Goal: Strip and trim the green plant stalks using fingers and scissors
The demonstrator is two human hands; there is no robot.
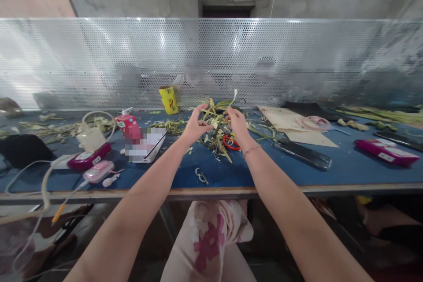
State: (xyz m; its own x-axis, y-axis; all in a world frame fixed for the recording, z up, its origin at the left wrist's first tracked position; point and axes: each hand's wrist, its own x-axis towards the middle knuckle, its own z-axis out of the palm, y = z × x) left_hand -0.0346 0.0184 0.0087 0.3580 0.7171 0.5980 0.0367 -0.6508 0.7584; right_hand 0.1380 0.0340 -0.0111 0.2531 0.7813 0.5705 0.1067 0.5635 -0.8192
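At the middle of the blue tabletop is a loose pile of green and yellowish plant scraps, with bits of stem and leaf. My left hand is over its left side, thumb and forefinger spread apart with nothing clearly held. My right hand has its fingers bent together at a thin stem whose pale, white-tipped end sticks up above them. Just left of my right wrist, a red ring-shaped object lies in the scraps. The fingertips partly hide the stems between my hands.
Left are a propped phone, a pink bottle, a purple box, cables and a yellow roll. Right are a dark phone, cardboard and another purple box. A perforated metal screen runs behind.
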